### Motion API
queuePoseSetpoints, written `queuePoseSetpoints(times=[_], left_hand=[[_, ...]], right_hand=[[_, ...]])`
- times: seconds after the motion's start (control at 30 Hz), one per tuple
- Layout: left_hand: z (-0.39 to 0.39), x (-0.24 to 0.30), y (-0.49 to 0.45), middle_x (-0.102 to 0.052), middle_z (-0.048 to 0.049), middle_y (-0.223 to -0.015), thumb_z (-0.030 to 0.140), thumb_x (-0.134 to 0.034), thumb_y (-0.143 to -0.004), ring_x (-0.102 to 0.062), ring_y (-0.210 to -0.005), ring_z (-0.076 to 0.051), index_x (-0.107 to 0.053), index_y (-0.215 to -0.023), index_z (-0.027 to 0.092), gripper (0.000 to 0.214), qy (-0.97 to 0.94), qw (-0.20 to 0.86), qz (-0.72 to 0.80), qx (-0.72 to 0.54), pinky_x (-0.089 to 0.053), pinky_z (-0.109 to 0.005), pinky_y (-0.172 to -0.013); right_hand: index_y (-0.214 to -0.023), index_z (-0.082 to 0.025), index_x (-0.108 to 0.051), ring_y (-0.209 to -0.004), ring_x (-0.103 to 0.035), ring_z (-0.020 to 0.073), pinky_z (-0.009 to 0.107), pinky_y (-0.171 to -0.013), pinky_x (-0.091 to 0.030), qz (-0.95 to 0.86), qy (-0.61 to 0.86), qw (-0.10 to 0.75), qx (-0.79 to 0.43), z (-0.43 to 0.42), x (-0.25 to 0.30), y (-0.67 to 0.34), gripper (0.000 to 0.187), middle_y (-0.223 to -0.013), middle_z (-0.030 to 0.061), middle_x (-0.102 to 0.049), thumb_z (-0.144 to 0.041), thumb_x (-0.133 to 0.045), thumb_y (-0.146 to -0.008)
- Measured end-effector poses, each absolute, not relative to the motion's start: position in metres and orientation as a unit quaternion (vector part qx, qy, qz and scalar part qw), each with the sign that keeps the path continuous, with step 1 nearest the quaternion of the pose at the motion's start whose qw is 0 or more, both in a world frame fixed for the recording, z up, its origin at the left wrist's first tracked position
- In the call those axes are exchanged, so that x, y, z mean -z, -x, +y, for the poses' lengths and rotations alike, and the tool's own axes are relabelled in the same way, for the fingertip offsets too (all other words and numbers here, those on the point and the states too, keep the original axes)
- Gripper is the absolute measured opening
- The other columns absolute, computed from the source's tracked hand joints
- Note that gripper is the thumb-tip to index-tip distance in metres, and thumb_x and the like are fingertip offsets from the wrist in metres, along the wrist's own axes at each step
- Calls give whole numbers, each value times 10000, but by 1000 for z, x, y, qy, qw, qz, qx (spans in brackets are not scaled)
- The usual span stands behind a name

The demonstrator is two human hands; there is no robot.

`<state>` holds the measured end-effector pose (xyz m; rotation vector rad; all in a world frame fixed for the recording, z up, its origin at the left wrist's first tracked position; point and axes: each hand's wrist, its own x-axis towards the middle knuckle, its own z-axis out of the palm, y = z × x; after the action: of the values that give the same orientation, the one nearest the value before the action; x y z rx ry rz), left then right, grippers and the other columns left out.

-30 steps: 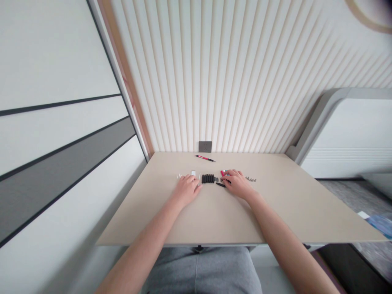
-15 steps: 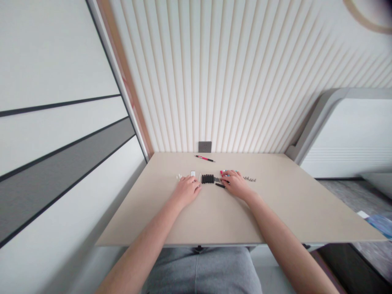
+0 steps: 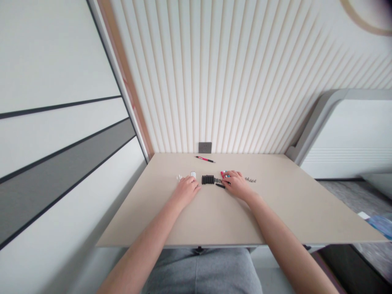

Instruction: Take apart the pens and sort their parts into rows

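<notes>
My left hand (image 3: 187,187) lies palm down on the table, fingers loosely apart. Its fingertips are at the near end of a row of thin white sticks (image 3: 193,174). Between my hands, several short black ribbed grips (image 3: 208,179) stand side by side. My right hand (image 3: 236,183) rests palm down with fingers spread over small pen parts and partly hides them. By its fingertips lie small grey metal parts (image 3: 217,180), a black pen barrel (image 3: 220,185) and small red, white and teal pieces (image 3: 224,174). Dark bits show between its fingers.
A red and black pen (image 3: 205,159) lies near the back of the beige table (image 3: 214,220). Small white pieces (image 3: 179,177) are left of my left hand, and small grey metal tips (image 3: 250,179) right of my right hand. A wall socket (image 3: 205,147) is behind the table.
The single white stick that lay between my left hand and the black grips is gone from there. The white row by my left fingers looks fuller. My right hand has hardly moved.
</notes>
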<state>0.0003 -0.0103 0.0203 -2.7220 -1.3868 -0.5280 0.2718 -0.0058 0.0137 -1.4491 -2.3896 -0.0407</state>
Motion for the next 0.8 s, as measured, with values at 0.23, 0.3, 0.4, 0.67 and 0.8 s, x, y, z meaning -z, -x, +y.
queuePoseSetpoints(times=[0.23,0.3,0.4,0.67,0.8], left_hand=[[-11,-21,0,-621,-57,-896,255,-575,-923,-577,-890,-200,-670,-845,163,154,878,25,-446,171,-455,-359,-844],[-11,-21,0,-624,-58,-897,257,-568,-926,-573,-889,-203,-669,-847,162,160,878,30,-449,164,-455,-356,-841],[-10,-21,1,-629,-62,-901,256,-559,-931,-567,-892,-208,-668,-850,157,168,878,32,-451,158,-454,-355,-842],[-11,-21,0,-622,-65,-894,249,-555,-934,-564,-885,-204,-667,-849,148,173,879,36,-448,158,-456,-355,-832],[-10,-21,0,-615,-64,-887,258,-564,-930,-564,-885,-201,-661,-843,154,167,880,39,-445,163,-457,-354,-835]], right_hand=[[-930,-240,-735,-1088,-520,214,369,-940,-322,-845,508,166,11,-7,-15,-269,298,-1137,75,-635,-290,-447,-983],[-941,-243,-733,-1080,-525,211,369,-941,-324,-845,508,167,9,-7,-15,-269,299,-1132,75,-635,-292,-442,-984],[-953,-247,-730,-1075,-529,210,371,-937,-329,-845,507,171,6,-7,-14,-270,302,-1131,75,-637,-302,-435,-986],[-959,-244,-726,-1063,-533,208,369,-939,-338,-845,503,184,-4,-10,-17,-268,304,-1118,73,-647,-309,-430,-987],[-962,-262,-724,-1085,-534,205,383,-960,-334,-842,497,208,-19,-11,-21,-272,280,-1144,58,-644,-349,-458,-976]])
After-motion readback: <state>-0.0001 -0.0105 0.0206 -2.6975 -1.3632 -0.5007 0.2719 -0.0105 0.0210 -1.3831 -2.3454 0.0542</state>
